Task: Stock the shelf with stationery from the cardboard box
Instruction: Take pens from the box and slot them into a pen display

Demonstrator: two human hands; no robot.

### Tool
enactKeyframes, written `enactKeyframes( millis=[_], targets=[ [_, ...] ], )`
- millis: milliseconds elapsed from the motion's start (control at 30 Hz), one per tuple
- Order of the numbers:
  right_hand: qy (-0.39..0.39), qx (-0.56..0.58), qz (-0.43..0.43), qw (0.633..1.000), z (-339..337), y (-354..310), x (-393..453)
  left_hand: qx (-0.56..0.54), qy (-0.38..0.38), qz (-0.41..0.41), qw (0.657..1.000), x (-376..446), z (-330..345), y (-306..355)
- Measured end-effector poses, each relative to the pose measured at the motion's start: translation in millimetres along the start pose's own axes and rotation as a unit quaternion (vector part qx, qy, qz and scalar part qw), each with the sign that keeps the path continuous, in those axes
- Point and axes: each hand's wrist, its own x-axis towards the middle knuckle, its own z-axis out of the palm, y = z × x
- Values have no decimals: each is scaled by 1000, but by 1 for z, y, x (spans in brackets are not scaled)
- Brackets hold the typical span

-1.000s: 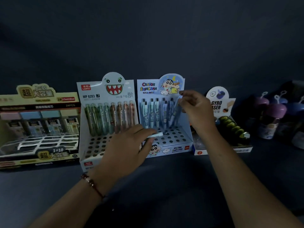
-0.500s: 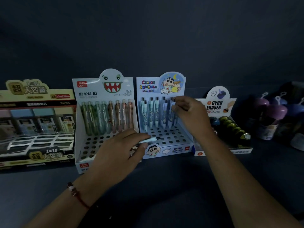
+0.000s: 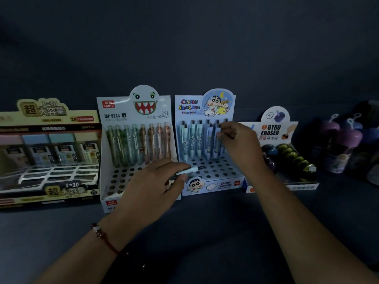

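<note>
A blue cartoon pen display box point(image 3: 213, 183) stands on the dark shelf, with several light blue pens point(image 3: 193, 140) upright in its back rows. My right hand point(image 3: 240, 144) pinches the top of one pen point(image 3: 217, 144) standing in a hole at the right of those rows. My left hand point(image 3: 151, 183) hovers in front of the box and grips a light blue pen point(image 3: 187, 171) lying sideways, its dark tip pointing right over the holes. The cardboard box is out of view.
A white monster-face box point(image 3: 135, 124) of green and brown pens stands to the left, a yellow lead-refill box point(image 3: 47, 152) beyond it. To the right are a gyro eraser box point(image 3: 287, 181) and purple-capped containers point(image 3: 340, 148). Dark shelf surface point(image 3: 205, 232) lies in front.
My right hand has lowered its pen from a tilted hold above the box down into the right back rows. My left hand has stayed in front with its sideways pen.
</note>
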Motion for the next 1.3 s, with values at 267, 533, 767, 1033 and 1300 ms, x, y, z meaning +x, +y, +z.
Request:
enactKeyframes(
  millis=[267,533,767,1033,1300],
  targets=[
    [40,-7,-11,999,-1,-10,-4,-4,8,4,1000,1,-3,1],
    [-306,174,22,936,-6,-50,-23,-21,61,-38,997,6,-12,1],
    [-351,206,7,913,0,-49,-26,-13,79,-20,997,7,-11,-1],
    [-178,396,82,897,-20,-44,-9,15,14,9,1000,3,-8,5],
    [44,309,75,947,-14,-31,-2,93,-119,27,988,0,1,8]
  ],
)
